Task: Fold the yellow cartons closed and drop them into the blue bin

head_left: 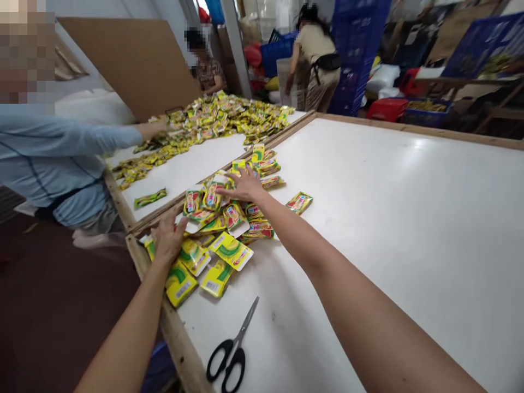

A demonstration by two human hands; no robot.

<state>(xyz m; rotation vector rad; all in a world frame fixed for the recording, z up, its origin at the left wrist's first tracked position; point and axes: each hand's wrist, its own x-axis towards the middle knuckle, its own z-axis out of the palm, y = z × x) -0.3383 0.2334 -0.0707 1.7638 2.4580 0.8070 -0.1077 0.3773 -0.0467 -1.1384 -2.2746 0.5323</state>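
Observation:
Small yellow packets (235,215) with red and green print lie in a loose heap on the white tabletop, against its left wooden rim. My right hand (244,185) rests over the upper part of this heap, fingers spread. At the heap's left edge, beside the rim, my left hand (167,238) touches packets with its fingers apart. Nearest me, several packets lie flat with a green fruit picture up, one of them a yellow packet (232,251). Black-handled scissors (233,346) lie on the table below the heap, blades pointing away from me.
A wooden rim (182,349) edges the white table (388,218). Across a divider, a larger packet pile (221,117) covers the adjoining table. A person in a blue top (57,153) reaches into it from the left. Two more people and stacked blue crates (354,60) are behind.

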